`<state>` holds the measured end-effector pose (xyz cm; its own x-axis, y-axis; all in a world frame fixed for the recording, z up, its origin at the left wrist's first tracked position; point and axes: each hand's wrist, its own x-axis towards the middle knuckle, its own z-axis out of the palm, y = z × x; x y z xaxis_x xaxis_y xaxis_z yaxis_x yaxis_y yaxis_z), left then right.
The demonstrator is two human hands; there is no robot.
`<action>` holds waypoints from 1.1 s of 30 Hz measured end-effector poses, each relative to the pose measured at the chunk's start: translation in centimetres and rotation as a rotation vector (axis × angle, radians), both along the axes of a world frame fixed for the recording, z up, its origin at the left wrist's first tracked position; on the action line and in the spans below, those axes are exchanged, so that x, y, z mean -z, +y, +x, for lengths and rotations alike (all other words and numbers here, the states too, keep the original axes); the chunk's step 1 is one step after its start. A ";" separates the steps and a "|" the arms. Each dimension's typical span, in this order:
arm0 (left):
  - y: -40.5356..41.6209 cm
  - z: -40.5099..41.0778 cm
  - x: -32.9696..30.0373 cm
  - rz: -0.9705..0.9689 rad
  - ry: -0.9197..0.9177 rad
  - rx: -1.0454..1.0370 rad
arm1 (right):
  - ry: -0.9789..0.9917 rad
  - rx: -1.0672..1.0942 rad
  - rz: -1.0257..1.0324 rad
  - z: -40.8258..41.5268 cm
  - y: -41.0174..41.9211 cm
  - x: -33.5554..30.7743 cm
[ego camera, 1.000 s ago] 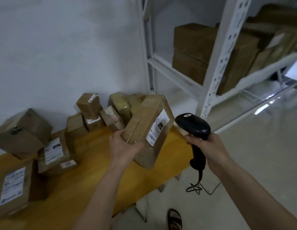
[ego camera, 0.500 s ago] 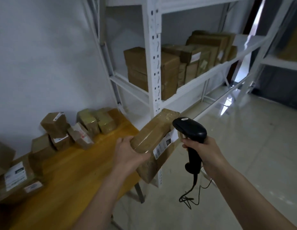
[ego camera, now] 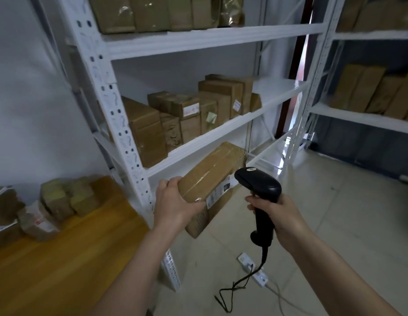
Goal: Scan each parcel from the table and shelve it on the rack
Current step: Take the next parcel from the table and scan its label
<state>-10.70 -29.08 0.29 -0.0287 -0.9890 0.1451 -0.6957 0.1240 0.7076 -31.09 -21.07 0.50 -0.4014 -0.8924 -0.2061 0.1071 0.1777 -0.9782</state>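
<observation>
while the left hand [ego camera: 175, 202] grips just one end of the taped cardboard parcel [ego camera: 211, 179], fingers curled over the near top edge & thumb on the side by the label, most of the box hangs out past the hand toward the rack, tilted w/ its far end up. parcel is in the air, off the counter [ego camera: 61, 258], just in front of and below the edge of the rack's middle shelf [ego camera: 225, 131]. right hand [ego camera: 281, 216] is wrapped round the handle of the black barcode scanner [ego camera: 258, 185], head sitting right beside the shipping label [ego camera: 217, 192].

head view, risks as i judge them:
- one-ended hold + glossy tape = box could twist or slip out, esp. if swung up fast.
- middle shelf is packed w/ cartons [ego camera: 187, 119] on the left; free space is further right. pushing in at the wrong spot could knock those boxes or jam a corner on the shelf lip or the perforated upright [ego camera: 116, 124].
- scanner cable [ego camera: 239, 286] trails to the floor near a power strip [ego camera: 253, 267]; could snag or trip feet.
- can't tell if the scan registered; shelving unscanned = missed parcel.
- more parcels [ego camera: 61, 197] wait on the counter.
</observation>
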 end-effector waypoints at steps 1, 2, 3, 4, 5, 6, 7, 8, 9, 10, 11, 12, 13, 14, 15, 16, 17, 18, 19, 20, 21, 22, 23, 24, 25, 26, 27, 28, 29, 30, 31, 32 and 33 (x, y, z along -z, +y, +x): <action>-0.1 -1.3 0.1 -0.013 0.012 0.006 | -0.002 0.007 -0.002 -1.4 -0.1 0.0; -0.2 -2.5 0.2 -0.026 0.021 0.010 | -0.007 0.015 -0.004 -2.8 -0.3 0.1; -0.3 -3.7 0.2 -0.035 0.033 0.013 | -0.014 0.025 -0.005 -4.2 -0.4 0.1; -0.5 -4.7 0.3 -0.038 0.044 0.011 | -0.021 0.034 -0.004 -5.4 -0.6 0.0; -0.6 -5.8 0.2 -0.038 0.052 0.009 | -0.030 0.040 -0.004 -6.5 -0.9 -0.1; -0.8 -6.7 0.0 -0.034 0.058 0.006 | -0.045 0.043 -0.008 -7.6 -1.1 -0.1; -1.1 -7.7 -0.2 -0.028 0.065 0.004 | -0.059 0.046 -0.014 -8.6 -1.5 -0.2; -1.5 -8.7 -0.4 -0.021 0.077 -0.001 | -0.069 0.051 -0.021 -9.6 -1.8 -0.3; -2.0 -9.7 -0.6 -0.016 0.094 -0.009 | -0.076 0.055 -0.028 -10.5 -2.3 -0.3; -2.6 -10.6 -0.8 -0.016 0.113 -0.015 | -0.082 0.057 -0.035 -11.3 -2.7 -0.3; -3.2 -11.6 -0.9 -0.020 0.133 -0.019 | -0.089 0.058 -0.044 -12.2 -3.1 -0.4; -3.8 -12.5 -1.0 -0.028 0.149 -0.022 | -0.095 0.061 -0.055 -13.0 -3.6 -0.4; -4.5 -13.5 -1.0 -0.037 0.159 -0.023 | -0.100 0.065 -0.067 -13.9 -4.1 -0.4; -5.3 -14.4 -1.0 -0.045 0.167 -0.022 | -0.100 0.069 -0.074 -14.8 -4.6 -0.3; -6.1 -15.4 -0.9 -0.054 0.173 -0.021 | -0.097 0.072 -0.078 -15.6 -5.2 -0.2; -7.0 -16.4 -0.8 -0.060 0.179 -0.016 | -0.093 0.076 -0.079 -16.5 -5.9 -0.1; -7.8 -17.5 -0.7 -0.062 0.187 -0.011 | -0.092 0.081 -0.078 -17.4 -6.6 0.0; -8.7 -18.6 -0.5 -0.062 0.194 -0.008 | -0.090 0.085 -0.075 -18.2 -7.3 0.2; -9.7 -19.7 -0.4 -0.061 0.202 -0.006 | -0.090 0.090 -0.074 -19.1 -8.2 0.3; -10.6 -20.7 -0.3 -0.057 0.210 -0.002 | -0.089 0.096 -0.073 -20.0 -9.1 0.2; -11.6 -21.8 -0.4 -0.056 0.220 0.004 | -0.090 0.101 -0.074 -20.9 -10.2 0.1; -12.6 -22.8 -0.5 -0.056 0.229 0.012 | -0.093 0.101 -0.079 -21.7 -11.4 0.0; -13.6 -23.7 -0.7 -0.060 0.236 0.020 | -0.091 0.097 -0.086 -22.5 -12.7 -0.2; -14.6 -24.4 -0.9 -0.062 0.241 0.029 | -0.083 0.087 -0.093 -23.2 -14.0 -0.5; -15.5 -25.0 -1.2 -0.066 0.243 0.037 | -0.075 0.077 -0.100 -23.8 -15.3 -0.9; -16.5 -25.5 -1.6 -0.072 0.247 0.045 | -0.072 0.066 -0.103 -24.4 -16.7 -1.3; -17.5 -25.9 -2.0 -0.084 0.250 0.051 | -0.074 0.055 -0.104 -24.9 -17.9 -1.8; -18.5 -26.1 -2.5 -0.106 0.249 0.056 | -0.076 0.044 -0.109 -25.3 -19.1 -2.3; -19.5 -26.4 -3.1 -0.135 0.248 0.060 | -0.078 0.032 -0.123 -25.8 -20.3 -3.0; -20.5 -26.5 -3.7 -0.163 0.249 0.060 | -0.076 0.021 -0.140 -26.1 -21.2 -3.7; -21.3 -26.7 -4.5 -0.187 0.250 0.056 | -0.071 0.009 -0.157 -26.5 -22.1 -4.4; -22.1 -26.8 -5.3 -0.211 0.249 0.052 | -0.067 -0.002 -0.176 -26.8 -23.0 -5.3; -22.7 -27.0 -6.2 -0.239 0.243 0.053 | -0.066 -0.014 -0.196 -27.1 -23.8 -6.2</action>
